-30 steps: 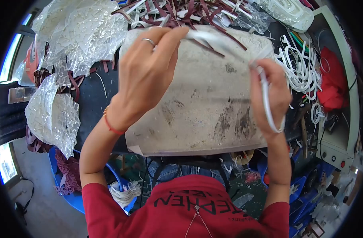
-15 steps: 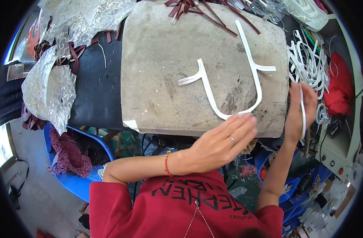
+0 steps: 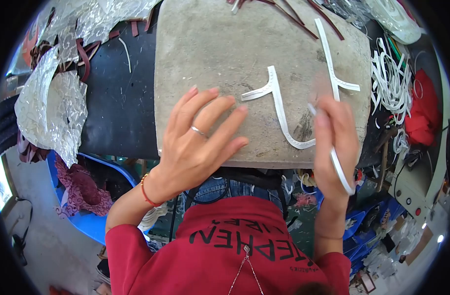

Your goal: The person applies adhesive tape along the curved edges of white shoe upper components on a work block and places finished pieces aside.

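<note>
A white U-shaped strip [image 3: 280,113] with a short side branch on each arm lies on the worn grey board [image 3: 210,64]. My left hand [image 3: 198,135], wearing a ring, is spread over the board's front left part and holds nothing. My right hand [image 3: 335,147] is closed on a narrow white strip [image 3: 341,172], whose tail hangs down beside the wrist. This hand is over the right side of the U-shaped strip and hides part of it. Its fingertips are slightly blurred.
A tangle of white strips [image 3: 390,86] lies right of the board, near red cloth [image 3: 423,108]. Dark red strips [image 3: 328,19] rest at the board's far edge. Clear patterned plastic sheets [image 3: 58,108] are at the left. A blue chair [image 3: 85,219] stands below.
My left hand has moved left and spread its fingers. My right hand has come from the right edge onto the board with the white strip. The whole view has shifted somewhat.
</note>
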### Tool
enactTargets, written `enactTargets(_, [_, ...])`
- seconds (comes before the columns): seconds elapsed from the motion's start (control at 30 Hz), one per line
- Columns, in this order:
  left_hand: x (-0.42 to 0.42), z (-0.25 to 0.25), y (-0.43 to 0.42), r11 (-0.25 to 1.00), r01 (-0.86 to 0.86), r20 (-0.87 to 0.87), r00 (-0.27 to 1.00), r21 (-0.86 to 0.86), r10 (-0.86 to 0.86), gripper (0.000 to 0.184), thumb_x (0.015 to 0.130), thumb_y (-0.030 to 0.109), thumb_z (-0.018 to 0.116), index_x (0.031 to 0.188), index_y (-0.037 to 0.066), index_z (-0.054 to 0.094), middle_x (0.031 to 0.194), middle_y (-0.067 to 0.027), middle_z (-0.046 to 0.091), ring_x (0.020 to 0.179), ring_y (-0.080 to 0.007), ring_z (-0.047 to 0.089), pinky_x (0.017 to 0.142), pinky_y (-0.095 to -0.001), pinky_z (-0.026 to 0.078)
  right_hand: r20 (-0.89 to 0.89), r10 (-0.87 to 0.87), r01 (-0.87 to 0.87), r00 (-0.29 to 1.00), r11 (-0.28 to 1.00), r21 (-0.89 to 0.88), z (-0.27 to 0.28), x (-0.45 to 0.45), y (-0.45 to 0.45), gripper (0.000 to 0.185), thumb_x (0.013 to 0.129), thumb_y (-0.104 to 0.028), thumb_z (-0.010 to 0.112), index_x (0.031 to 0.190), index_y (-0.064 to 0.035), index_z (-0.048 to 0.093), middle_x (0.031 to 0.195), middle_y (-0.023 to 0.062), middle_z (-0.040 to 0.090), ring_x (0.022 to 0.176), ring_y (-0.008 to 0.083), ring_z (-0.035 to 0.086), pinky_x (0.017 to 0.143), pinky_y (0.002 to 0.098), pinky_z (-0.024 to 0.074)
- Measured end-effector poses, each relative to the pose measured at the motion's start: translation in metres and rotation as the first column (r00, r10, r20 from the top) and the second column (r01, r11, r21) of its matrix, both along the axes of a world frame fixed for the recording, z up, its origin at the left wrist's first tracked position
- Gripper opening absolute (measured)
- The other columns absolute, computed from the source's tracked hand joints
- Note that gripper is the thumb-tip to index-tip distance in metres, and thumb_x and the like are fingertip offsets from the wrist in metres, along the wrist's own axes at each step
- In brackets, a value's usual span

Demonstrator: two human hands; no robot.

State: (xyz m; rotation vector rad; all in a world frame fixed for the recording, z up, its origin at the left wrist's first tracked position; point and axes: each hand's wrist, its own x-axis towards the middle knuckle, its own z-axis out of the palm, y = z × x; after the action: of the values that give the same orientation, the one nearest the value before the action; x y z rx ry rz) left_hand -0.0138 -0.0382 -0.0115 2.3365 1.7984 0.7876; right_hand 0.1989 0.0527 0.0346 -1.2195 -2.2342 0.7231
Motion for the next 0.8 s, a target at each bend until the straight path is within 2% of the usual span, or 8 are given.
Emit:
enactTargets(0.1, [0.006, -0.005, 0.004, 0.998, -0.053, 0.000, 0.999, -0.019, 0.053, 0.050, 0.076, 0.030, 0.073, 0.120, 0.008, 0.065, 0.123, -0.0081, 0.057, 0.121, -0.0312, 0.048, 0.105, -0.0490, 0.039, -0.151, 0.180, -0.209, 0.972, 0.955, -0.209, -0.002, -0.033, 0.023, 0.042, 0.093, 0.001, 0.052, 0.134, -0.0060, 0.054, 0.086, 0.0052, 0.058, 0.075, 0.0128, 0.055, 0.072, 0.0241, 0.0446])
enactTargets(0.2, [0.006, -0.010, 0.004, 0.997, -0.062, 0.005, 0.998, -0.052, 0.063, 0.051, 0.077, 0.033, 0.072, 0.121, 0.008, 0.064, 0.124, -0.0068, 0.056, 0.122, -0.0302, 0.047, 0.106, -0.0491, 0.038, -0.096, 0.384, -0.395, 0.918, 0.878, -0.271, -0.014, -0.046, 0.044, 0.054, 0.092, 0.000, 0.055, 0.143, -0.0118, 0.047, 0.079, 0.0040, 0.058, 0.069, 0.0115, 0.053, 0.068, 0.0245, 0.0461])
enactTargets(0.3, [0.005, -0.011, 0.005, 0.996, -0.061, 0.026, 0.998, -0.061, 0.063, 0.052, 0.076, 0.034, 0.073, 0.120, 0.008, 0.065, 0.124, -0.0068, 0.055, 0.122, -0.0299, 0.047, 0.106, -0.0493, 0.038, -0.077, 0.352, -0.354, 0.933, 0.857, -0.375, -0.019, -0.051, 0.046, 0.056, 0.088, 0.003, 0.056, 0.140, -0.0162, 0.050, 0.078, 0.0109, 0.059, 0.069, 0.0264, 0.058, 0.067, 0.0368, 0.0478])
enactTargets(0.43, [0.003, -0.011, 0.004, 0.998, 0.023, 0.070, 0.997, -0.064, -0.019, 0.058, 0.077, 0.042, 0.069, 0.123, 0.007, 0.061, 0.134, -0.0085, 0.054, 0.130, -0.0299, 0.046, 0.109, -0.0510, 0.035, 0.004, 0.333, -0.316, 0.943, 0.900, -0.301, -0.021, -0.054, 0.041, 0.054, 0.087, 0.002, 0.060, 0.138, -0.0122, 0.052, 0.078, 0.0030, 0.060, 0.067, 0.0120, 0.056, 0.067, 0.0258, 0.0486])
enactTargets(0.53, [0.011, 0.000, 0.004, 0.976, 0.033, -0.115, 0.992, -0.215, -0.059, 0.066, 0.081, 0.054, 0.059, 0.126, 0.006, 0.058, 0.137, -0.0094, 0.052, 0.134, -0.0271, 0.043, 0.111, -0.0540, 0.031, 0.117, 0.323, -0.313, 0.939, 0.945, -0.098, -0.023, -0.061, 0.030, 0.045, 0.086, 0.000, 0.064, 0.130, -0.0079, 0.056, 0.077, 0.0025, 0.060, 0.067, 0.0118, 0.057, 0.067, 0.0262, 0.0495])
enactTargets(0.63, [0.010, 0.003, 0.005, 0.977, 0.047, -0.252, 0.962, -0.210, -0.100, 0.073, 0.083, 0.063, 0.048, 0.129, 0.006, 0.056, 0.137, -0.0092, 0.052, 0.135, -0.0248, 0.043, 0.112, -0.0567, 0.028, 0.186, 0.113, -0.069, 0.976, 0.971, -0.227, -0.012, -0.046, 0.032, 0.039, 0.085, -0.003, 0.068, 0.122, -0.0043, 0.057, 0.074, 0.0025, 0.059, 0.067, 0.0117, 0.057, 0.067, 0.0268, 0.0506])
enactTargets(0.67, [0.010, 0.004, 0.007, 0.972, 0.055, -0.276, 0.954, -0.227, -0.118, 0.074, 0.085, 0.063, 0.045, 0.131, 0.007, 0.054, 0.136, -0.0090, 0.053, 0.134, -0.0253, 0.044, 0.112, -0.0576, 0.029, 0.043, 0.082, -0.064, 0.996, 0.945, -0.321, -0.010, -0.039, 0.036, 0.030, 0.085, -0.006, 0.070, 0.112, -0.0007, 0.060, 0.077, 0.0046, 0.063, 0.070, 0.0119, 0.061, 0.067, 0.0266, 0.0515])
enactTargets(0.8, [0.014, 0.005, 0.017, 0.985, 0.055, -0.217, 0.972, -0.161, -0.090, 0.075, 0.084, 0.064, 0.047, 0.129, 0.006, 0.057, 0.123, -0.0090, 0.056, 0.129, -0.0250, 0.047, 0.111, -0.0574, 0.031, 0.022, 0.113, -0.104, 0.993, 0.961, -0.255, -0.015, -0.030, 0.043, 0.013, 0.083, -0.008, 0.070, 0.089, -0.0005, 0.061, 0.076, 0.0121, 0.065, 0.066, 0.0242, 0.066, 0.061, 0.0316, 0.0514])
